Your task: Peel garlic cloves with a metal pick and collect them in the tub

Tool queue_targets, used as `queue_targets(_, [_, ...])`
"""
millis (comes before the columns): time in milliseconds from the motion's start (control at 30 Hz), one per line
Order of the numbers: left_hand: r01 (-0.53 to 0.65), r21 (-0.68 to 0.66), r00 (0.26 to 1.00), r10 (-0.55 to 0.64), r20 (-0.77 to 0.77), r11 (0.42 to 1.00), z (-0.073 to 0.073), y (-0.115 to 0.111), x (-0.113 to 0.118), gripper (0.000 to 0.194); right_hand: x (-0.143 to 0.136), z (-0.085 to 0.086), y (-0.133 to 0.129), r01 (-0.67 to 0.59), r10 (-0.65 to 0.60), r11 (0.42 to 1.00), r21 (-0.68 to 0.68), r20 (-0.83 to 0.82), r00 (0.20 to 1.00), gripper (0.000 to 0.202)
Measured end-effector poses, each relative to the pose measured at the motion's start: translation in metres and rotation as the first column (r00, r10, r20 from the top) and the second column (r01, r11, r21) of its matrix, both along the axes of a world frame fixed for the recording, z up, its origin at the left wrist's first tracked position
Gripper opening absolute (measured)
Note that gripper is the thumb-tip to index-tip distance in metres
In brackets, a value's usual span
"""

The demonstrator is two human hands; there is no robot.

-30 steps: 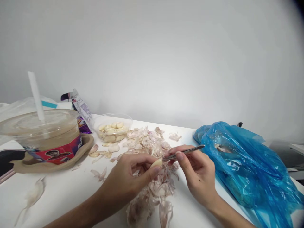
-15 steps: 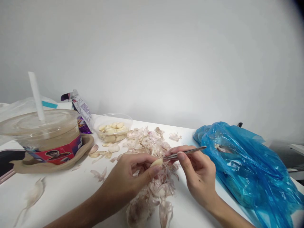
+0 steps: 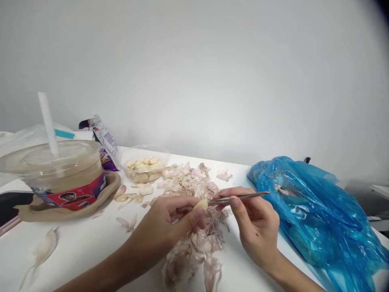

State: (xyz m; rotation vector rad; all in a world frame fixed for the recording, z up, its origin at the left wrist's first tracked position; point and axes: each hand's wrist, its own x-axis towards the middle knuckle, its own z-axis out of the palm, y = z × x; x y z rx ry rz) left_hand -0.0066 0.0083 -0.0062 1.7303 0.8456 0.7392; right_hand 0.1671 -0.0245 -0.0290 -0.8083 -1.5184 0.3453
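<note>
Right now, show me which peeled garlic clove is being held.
The pale clove pinched between the left hand's thumb and fingers; the other peeled cloves lie together in the clear bowl.

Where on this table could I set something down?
Bare table shows between the single garlic skin at lower left and the left forearm, plus a smaller patch between the skin pile and right hand. Crowded: centre, under the pile; far left, around the drink cup; right, under the blue bag.
</note>
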Motion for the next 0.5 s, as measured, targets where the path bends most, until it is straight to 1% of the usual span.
queue_targets(167, [0.032, -0.028, 0.999, -0.032, 0.006, 0.999, -0.0002, -0.0008, 0.0015, 0.028, 0.0007, 0.0014, -0.0011, 0.027, -0.027, 0.999, 0.018, 0.041, 0.999, 0.017])
queue_targets(367, [0.096, -0.085, 0.994, -0.091, 0.064, 0.992, -0.003, -0.0015, 0.0033, 0.029, 0.0016, 0.0016, -0.0029, 0.055, -0.056, 0.998, 0.02, 0.069, 0.996, 0.019])
queue_targets(500, [0.087, -0.123, 0.992, -0.075, 0.101, 0.989, -0.0019, -0.0021, 0.0032, 0.026, 0.0024, 0.0002, -0.0019, 0.048, -0.051, 0.998, 0.03, 0.083, 0.995, 0.021])
